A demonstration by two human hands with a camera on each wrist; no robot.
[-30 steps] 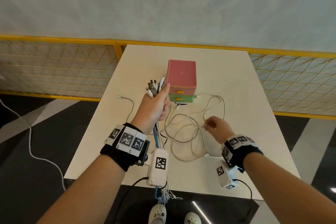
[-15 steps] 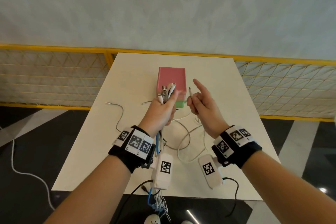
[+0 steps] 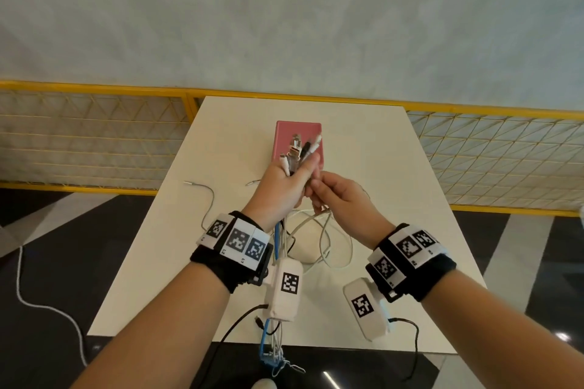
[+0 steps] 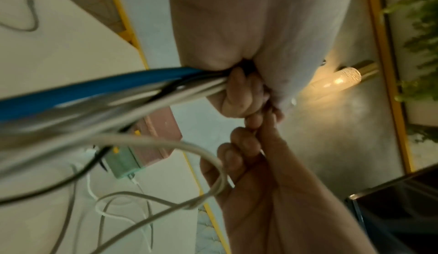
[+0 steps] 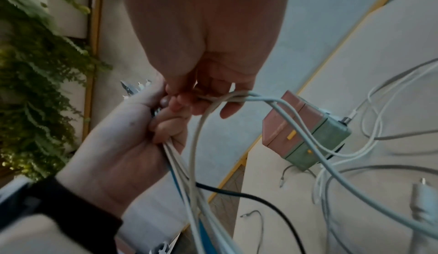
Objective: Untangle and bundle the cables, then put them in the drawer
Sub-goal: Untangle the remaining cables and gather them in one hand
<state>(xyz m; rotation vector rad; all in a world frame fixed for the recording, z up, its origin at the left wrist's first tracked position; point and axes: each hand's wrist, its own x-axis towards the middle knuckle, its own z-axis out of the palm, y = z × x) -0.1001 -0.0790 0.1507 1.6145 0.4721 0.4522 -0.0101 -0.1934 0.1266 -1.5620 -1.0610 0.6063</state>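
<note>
from the head view, the left hand (image 3: 286, 188) is raised over the counter (image 3: 373, 148), its fingers curled tight round a bundle of cables (image 3: 298, 153) whose plugs fan out above the fist, in front of the pink top of the drawer box (image 3: 298, 133). the right hand (image 3: 339, 196) is pressed up against the left, fingertips pinching a white cable (image 3: 325, 232) just beside the fist. below the hands the cables hang down past the left wrist and over the near counter edge, a blue cable (image 3: 277, 237) among them. white loops lie on the counter between the two wrists. a thin grey cable (image 3: 207, 199) lies apart on the left of the counter. the drawer box stands toward the far middle of the counter.

the left wrist view shows the left fingers (image 4: 239, 97) wrapped round the blue, grey and black strands, with the right hand's fingers (image 4: 244, 143) touching them from below and a grey loop (image 4: 213, 166) draped across the right hand. the pink and green drawer box (image 4: 142, 145) sits on the counter behind, its drawers closed.

in the right wrist view, the right fingers (image 5: 187, 100) pinch white cable against the left hand (image 5: 123, 142), which clasps the strands running downward. the drawer box (image 5: 305, 132) stands on the counter with cable loops around and beside it.
</note>
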